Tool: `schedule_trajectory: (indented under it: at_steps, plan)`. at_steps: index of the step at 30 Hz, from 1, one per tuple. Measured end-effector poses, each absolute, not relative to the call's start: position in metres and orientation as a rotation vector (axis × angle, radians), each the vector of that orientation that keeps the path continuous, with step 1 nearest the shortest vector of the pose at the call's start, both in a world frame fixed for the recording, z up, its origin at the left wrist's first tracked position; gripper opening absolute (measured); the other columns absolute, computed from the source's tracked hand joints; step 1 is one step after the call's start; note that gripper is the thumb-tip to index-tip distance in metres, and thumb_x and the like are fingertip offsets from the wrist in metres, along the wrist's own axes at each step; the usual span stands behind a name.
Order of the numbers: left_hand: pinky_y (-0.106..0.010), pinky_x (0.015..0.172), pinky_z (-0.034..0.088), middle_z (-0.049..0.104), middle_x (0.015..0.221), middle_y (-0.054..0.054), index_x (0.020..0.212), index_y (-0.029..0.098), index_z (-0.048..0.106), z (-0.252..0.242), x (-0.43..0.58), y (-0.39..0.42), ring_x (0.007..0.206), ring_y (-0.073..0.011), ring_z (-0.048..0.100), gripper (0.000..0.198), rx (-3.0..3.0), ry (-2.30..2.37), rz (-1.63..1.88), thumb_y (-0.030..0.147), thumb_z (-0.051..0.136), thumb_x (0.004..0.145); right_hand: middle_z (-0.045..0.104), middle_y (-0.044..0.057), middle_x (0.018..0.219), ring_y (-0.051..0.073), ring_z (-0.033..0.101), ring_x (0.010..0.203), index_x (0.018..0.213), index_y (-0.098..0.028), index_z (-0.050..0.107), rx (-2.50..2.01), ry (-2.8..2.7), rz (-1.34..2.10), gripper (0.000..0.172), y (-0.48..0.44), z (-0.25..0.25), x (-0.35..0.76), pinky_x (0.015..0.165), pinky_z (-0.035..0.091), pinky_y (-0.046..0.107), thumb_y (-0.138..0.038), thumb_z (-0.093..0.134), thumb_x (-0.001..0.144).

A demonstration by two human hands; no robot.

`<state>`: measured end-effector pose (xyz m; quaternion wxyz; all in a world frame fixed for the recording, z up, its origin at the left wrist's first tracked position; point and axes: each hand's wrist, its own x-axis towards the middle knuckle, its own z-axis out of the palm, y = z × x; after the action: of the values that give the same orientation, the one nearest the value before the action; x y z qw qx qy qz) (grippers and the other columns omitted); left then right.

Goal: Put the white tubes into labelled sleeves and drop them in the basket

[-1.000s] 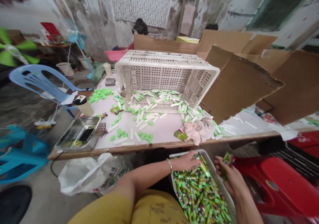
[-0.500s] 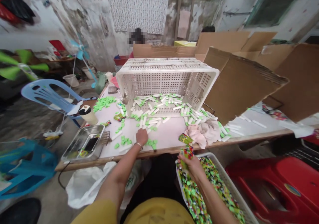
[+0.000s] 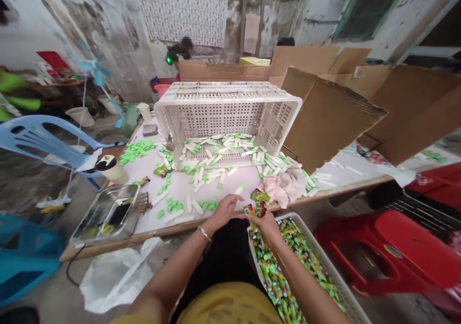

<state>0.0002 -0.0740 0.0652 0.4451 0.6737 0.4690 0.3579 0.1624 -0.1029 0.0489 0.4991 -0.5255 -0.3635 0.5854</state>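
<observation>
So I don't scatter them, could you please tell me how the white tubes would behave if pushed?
The white tubes look round and smooth, so they would probably roll. Lying straight, they seem stiff, likely light plastic.

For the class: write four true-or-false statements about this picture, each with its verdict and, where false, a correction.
1. A bangle is on the left hand. True.
2. The right hand is empty. False: it holds printed packets.
3. The white crate on the table lies tipped on its side. True.
4. The metal tray sits on the floor. False: it sits on the table, near the left corner as seen from the person.
</observation>
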Motion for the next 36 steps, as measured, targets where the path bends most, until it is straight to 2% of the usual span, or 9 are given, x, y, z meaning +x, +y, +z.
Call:
schedule_trajectory:
  at_steps: [3,8,10,13,16,19,24,29,36]
  plan:
    - [-0.025,0.072,0.04,0.056,0.084,-0.002,0.087,0.017,0.06,0.076,0.02,-0.083,0.078,-0.0146,0.05,0.025,1.673,1.117,0.89,0.034,0.043,0.081,0.069,0.005,0.071,0.022,0.062,0.07,0.075,-0.013,0.067,-1.279,-0.969,1.384,0.038,-0.107,0.052,0.167,0.072,0.048,0.036,-0.037,0.078,0.048]
    - [-0.024,0.071,0.039,0.056,0.072,0.0,0.071,0.016,0.059,0.078,0.033,-0.087,0.074,-0.0141,0.05,0.024,1.672,1.11,0.876,0.035,0.047,0.078,0.068,0.004,0.071,0.021,0.06,0.066,0.076,-0.014,0.067,-1.291,-1.114,1.385,0.036,-0.112,0.068,0.177,0.067,0.046,0.034,-0.034,0.078,0.049]
    - [-0.024,0.068,0.039,0.055,0.069,0.001,0.071,0.015,0.059,0.077,0.036,-0.088,0.072,-0.0137,0.049,0.024,1.631,1.109,0.883,0.035,0.047,0.078,0.067,0.004,0.07,0.02,0.059,0.065,0.077,-0.014,0.067,-1.29,-1.134,1.354,0.035,-0.113,0.072,0.181,0.065,0.046,0.033,-0.035,0.077,0.051]
    - [-0.024,0.063,0.038,0.054,0.066,0.0,0.074,0.015,0.06,0.078,0.038,-0.089,0.066,-0.013,0.048,0.028,1.596,1.059,0.835,0.037,0.044,0.08,0.064,0.003,0.06,0.018,0.056,0.058,0.065,-0.014,0.066,-1.329,-1.121,1.234,0.028,-0.113,0.074,0.186,0.061,0.045,0.031,-0.038,0.075,0.054]
    - [-0.024,0.059,0.038,0.055,0.071,-0.001,0.095,0.016,0.058,0.079,0.033,-0.09,0.062,-0.0124,0.046,0.03,1.602,1.063,0.828,0.037,0.04,0.083,0.063,0.001,0.057,0.018,0.055,0.056,0.058,-0.016,0.064,-1.374,-1.118,1.112,0.026,-0.113,0.073,0.193,0.06,0.044,0.031,-0.04,0.073,0.055]
    - [-0.023,0.058,0.037,0.052,0.074,0.001,0.111,0.019,0.046,0.082,0.025,-0.091,0.06,-0.011,0.044,0.033,1.589,1.187,0.892,0.035,0.043,0.082,0.066,0.002,0.062,0.019,0.057,0.06,0.062,-0.017,0.067,-1.392,-1.1,1.061,0.025,-0.116,0.073,0.203,0.063,0.045,0.032,-0.041,0.07,0.057]
    - [-0.02,0.052,0.033,0.05,0.064,0.004,0.096,0.018,0.051,0.095,0.017,-0.089,0.053,-0.0086,0.04,0.027,1.528,1.25,0.932,0.039,0.043,0.08,0.068,0.003,0.065,0.02,0.059,0.064,0.064,-0.016,0.069,-1.41,-1.179,1.016,0.027,-0.123,0.076,0.218,0.062,0.045,0.031,-0.042,0.064,0.063]
    - [-0.019,0.045,0.028,0.044,0.058,0.005,0.095,0.016,0.053,0.108,0.02,-0.084,0.046,-0.0069,0.035,0.031,1.412,1.15,1.011,0.042,0.044,0.08,0.066,0.001,0.062,0.017,0.056,0.059,0.065,-0.016,0.067,-1.444,-1.267,1.005,0.023,-0.129,0.08,0.226,0.057,0.043,0.027,-0.039,0.063,0.065]
    - [-0.019,0.052,0.032,0.043,0.059,0.004,0.09,0.016,0.056,0.124,0.029,-0.082,0.053,-0.0079,0.037,0.027,1.641,1.05,0.903,0.038,0.041,0.083,0.066,0.001,0.066,0.017,0.056,0.062,0.072,-0.017,0.068,-1.416,-1.275,1.071,0.022,-0.129,0.084,0.227,0.06,0.043,0.027,-0.036,0.066,0.062]
